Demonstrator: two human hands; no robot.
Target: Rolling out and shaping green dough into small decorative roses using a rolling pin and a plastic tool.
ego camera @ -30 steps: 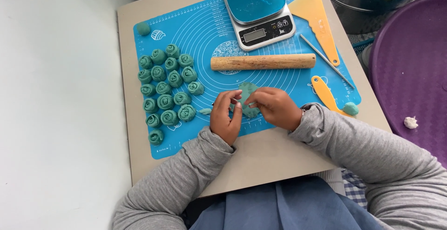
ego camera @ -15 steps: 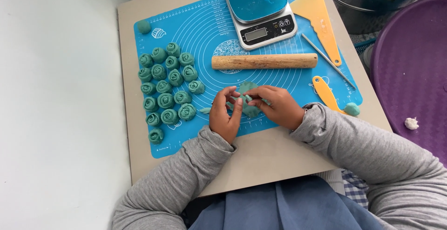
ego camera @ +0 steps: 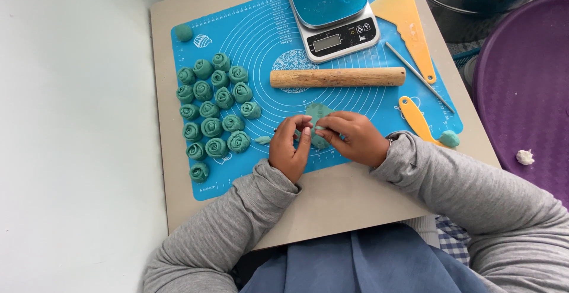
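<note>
Hands, left hand (ego camera: 290, 150) and right hand (ego camera: 354, 139), pinch our teal dough strip (ego camera: 319, 115) near the mat's (ego camera: 367, 127) front edge; we judge it soft, tearable, best held by its edges.

A small grey rectangular screen (ego camera: 326, 43) fronts the kitchen scale (ego camera: 332, 8).

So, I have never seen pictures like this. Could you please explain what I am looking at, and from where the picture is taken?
The camera sits on a person's head and looks down at their own two hands. No machine is here. On a blue mat lie many green dough roses, a wooden rolling pin, a kitchen scale, a yellow scraper and a thin metal stick. The left hand and right hand together hold a piece of green dough.
</note>
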